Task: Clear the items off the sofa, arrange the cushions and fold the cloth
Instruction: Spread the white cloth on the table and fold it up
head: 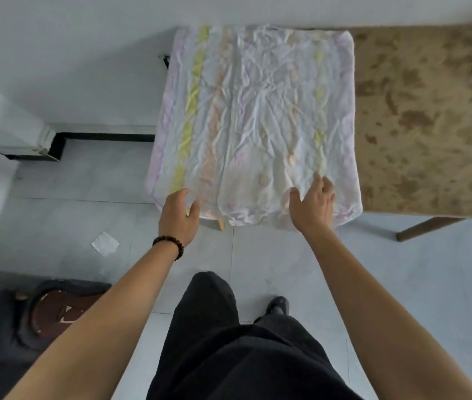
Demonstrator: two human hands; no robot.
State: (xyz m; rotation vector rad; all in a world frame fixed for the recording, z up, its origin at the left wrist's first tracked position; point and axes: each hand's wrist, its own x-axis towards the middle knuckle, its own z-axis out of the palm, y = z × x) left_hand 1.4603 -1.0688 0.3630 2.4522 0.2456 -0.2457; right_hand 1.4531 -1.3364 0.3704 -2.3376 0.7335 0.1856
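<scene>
Cloth (257,116), pale and creased with yellow, orange and lilac stripes, lies spread flat over a raised surface, its near edge hanging a little over the front. Just to its right we see a brown mottled seat (431,125), touching the cloth's side. Our right hand (314,203) rests on the near right part of the cloth, fingers straight and slightly spread, thumb held out to the side. Our left hand (178,215) is at the near left corner with its fingers bent down out of sight, so we cannot tell whether it grips the fabric. A beaded bracelet (168,246) circles the left wrist. A scrap of white paper (104,243) lies on the grey floor (402,284) near the left arm.
</scene>
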